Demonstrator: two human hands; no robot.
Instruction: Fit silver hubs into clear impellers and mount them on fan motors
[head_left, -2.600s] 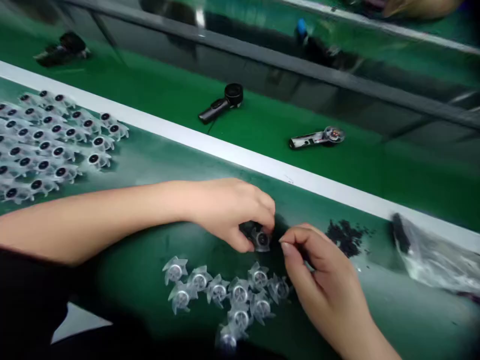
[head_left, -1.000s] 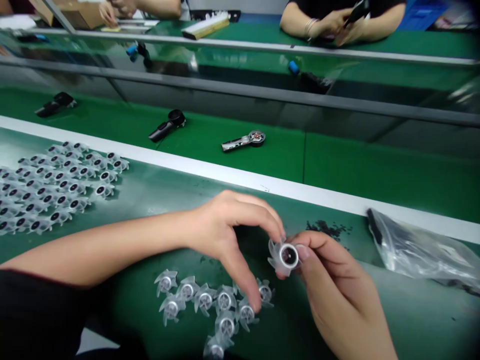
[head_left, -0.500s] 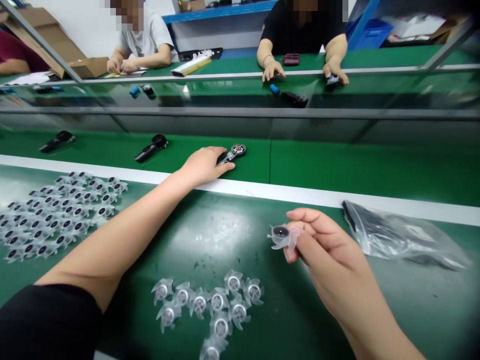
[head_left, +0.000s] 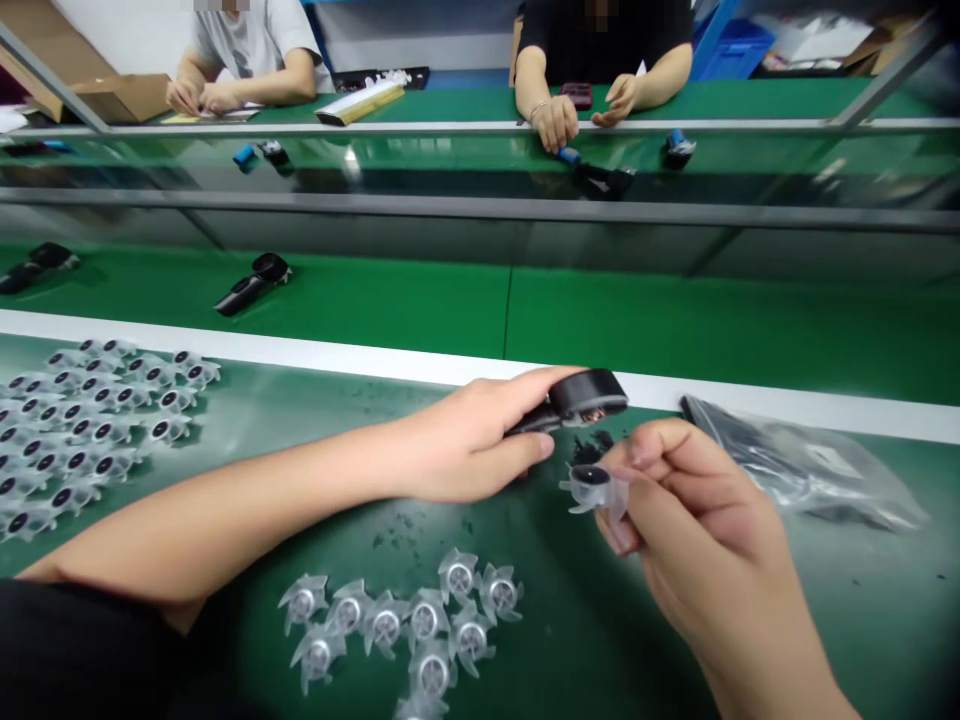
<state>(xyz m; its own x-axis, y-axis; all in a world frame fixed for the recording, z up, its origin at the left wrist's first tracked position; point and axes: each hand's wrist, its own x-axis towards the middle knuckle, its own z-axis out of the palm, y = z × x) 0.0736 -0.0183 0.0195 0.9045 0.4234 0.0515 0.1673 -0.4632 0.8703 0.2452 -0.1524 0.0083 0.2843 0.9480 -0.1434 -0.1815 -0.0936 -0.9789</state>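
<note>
While the left hand (head_left: 472, 437) grips a black handheld device (head_left: 587, 396), its fingers curled closely around the handle, the right hand (head_left: 701, 520) pinches a translucent plastic fan rotor (head_left: 592, 490) between thumb and fingertips, holding it above the green workbench (head_left: 825, 620) and near a clear plastic bag (head_left: 795, 465). Matching rotors (head_left: 397, 620) lie clustered below the hands, with a larger group of rotors (head_left: 97, 430) farther left. Across the line, a co-worker's hands (head_left: 555, 122) rest at the far bench's edge.
</note>
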